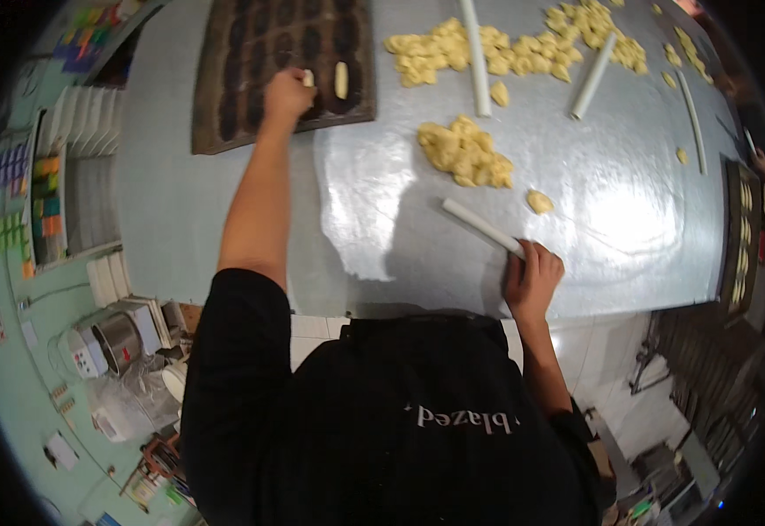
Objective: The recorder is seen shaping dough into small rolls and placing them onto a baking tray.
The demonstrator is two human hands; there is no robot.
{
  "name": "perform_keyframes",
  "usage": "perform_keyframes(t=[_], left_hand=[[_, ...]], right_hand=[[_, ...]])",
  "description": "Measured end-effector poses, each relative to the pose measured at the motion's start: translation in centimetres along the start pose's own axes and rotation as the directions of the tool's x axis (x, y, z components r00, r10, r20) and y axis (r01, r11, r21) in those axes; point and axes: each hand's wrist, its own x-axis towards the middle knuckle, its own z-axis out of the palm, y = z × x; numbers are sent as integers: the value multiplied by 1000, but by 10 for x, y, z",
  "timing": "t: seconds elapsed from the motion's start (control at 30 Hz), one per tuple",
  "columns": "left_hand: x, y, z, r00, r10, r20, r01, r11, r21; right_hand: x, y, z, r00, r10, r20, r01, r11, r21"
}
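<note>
At the far left of the table, my left hand reaches over a dark baking tray with rows of long hollows. Its fingers are closed on a small pale dough roll, partly hidden by them. Beside it, another dough roll lies in a hollow. My right hand, near the table's front edge, is wrapped round one end of a white rolling pin. The pin slants away to the left along the tabletop. Just beyond it sits a single dough piece, with a clump of dough pieces farther back.
More dough pieces spread across the back of the metal table. Other white rods lie among them. At the right edge, a filled tray stands near another person's hand. A shelf rack is on the left.
</note>
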Motion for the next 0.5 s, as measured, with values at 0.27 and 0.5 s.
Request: perform_keyframes(t=[0.27,0.5], left_hand=[[-111,152,-42,782,293,-551,-601,589,-540],[-291,142,22,951,262,-164,-252,349,-903]], right_hand=[[85,10,-17,838,496,227,-508,861,-5],[39,16,-17,940,294,174,-325,926,193]])
